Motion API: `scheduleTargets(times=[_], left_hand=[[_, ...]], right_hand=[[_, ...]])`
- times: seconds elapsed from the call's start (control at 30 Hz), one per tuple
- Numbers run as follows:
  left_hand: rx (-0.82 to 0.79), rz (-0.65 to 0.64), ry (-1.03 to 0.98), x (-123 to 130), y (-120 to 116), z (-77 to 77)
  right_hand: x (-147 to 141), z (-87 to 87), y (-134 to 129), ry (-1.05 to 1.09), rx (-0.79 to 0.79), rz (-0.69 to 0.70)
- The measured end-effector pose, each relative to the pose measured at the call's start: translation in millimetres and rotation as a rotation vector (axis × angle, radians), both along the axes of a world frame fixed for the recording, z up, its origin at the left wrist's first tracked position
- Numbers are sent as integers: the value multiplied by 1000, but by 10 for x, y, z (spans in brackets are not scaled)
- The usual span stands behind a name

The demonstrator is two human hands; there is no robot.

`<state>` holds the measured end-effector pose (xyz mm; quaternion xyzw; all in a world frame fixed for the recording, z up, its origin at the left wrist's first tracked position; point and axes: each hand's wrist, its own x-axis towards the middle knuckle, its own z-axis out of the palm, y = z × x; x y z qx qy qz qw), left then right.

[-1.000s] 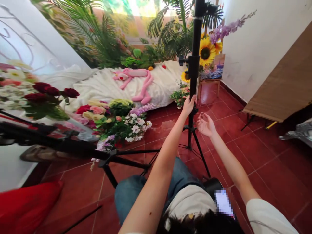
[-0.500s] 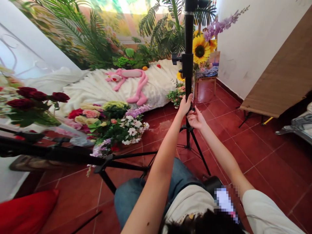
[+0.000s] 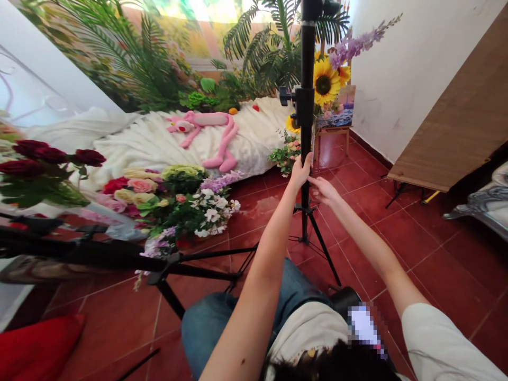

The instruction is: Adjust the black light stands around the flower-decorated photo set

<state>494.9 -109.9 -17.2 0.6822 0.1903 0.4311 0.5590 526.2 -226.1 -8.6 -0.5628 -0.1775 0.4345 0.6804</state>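
A black stand (image 3: 307, 69) rises upright in front of me, its tripod legs spread on the red tiled floor. My left hand (image 3: 300, 170) is wrapped round the lower part of its pole, thumb pointing up. Just right of the pole and slightly lower is my right hand (image 3: 322, 190), with its index finger reaching to the pole beside my left hand. The other right fingers are curled, and whether they hold something small cannot be made out. Higher on the pole sits a black clamp collar (image 3: 305, 107) with a knob (image 3: 284, 96) on its left side.
A second black tripod (image 3: 166, 264) lies across the left, near dark red roses (image 3: 51, 154) and mixed flowers (image 3: 178, 198). Behind, a pink plush toy (image 3: 216, 119) lies on white fabric (image 3: 257, 132). Sunflowers (image 3: 323, 83) stand behind the pole; a brown panel (image 3: 448, 116) leans at right.
My right hand has shifted slightly right, and its index finger now points toward the pole. My left hand stays on the pole. The view has shifted a little.
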Motion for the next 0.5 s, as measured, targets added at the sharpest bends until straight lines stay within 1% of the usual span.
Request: scheduleTargets(times=[0.07,0.1,0.13,0.17,0.2,0.27,0.3,0.37,0.43,0.47,0.5], left_hand=[[-10,-18,2,9,7,-29],[-19,-26,0,12,9,-42],[-28,-30,-2,13,9,-53],[-35,-31,-4,13,8,-62],[-40,-28,-5,12,5,-67],[-42,-23,-4,9,0,-70],[-41,-24,-3,8,-1,-70],[-39,-30,-12,10,1,-68],[-41,-37,-30,17,8,-67],[-43,-40,-38,21,12,-67],[-47,-43,-44,23,15,-67]], right_hand=[[-29,-49,-59,-552,4,-114],[-42,-78,-100,-815,-5,-132],[-52,-109,-145,-1045,-29,-114],[-59,-139,-190,-1231,-61,-71],[-61,-166,-233,-1373,-91,-22],[-52,-188,-295,-1537,-108,40],[-41,-169,-310,-1573,-92,22],[-10,-42,-296,-1585,-25,-115],[29,215,-218,-1566,76,-298],[54,382,-155,-1563,132,-368],[83,562,-76,-1576,186,-406]])
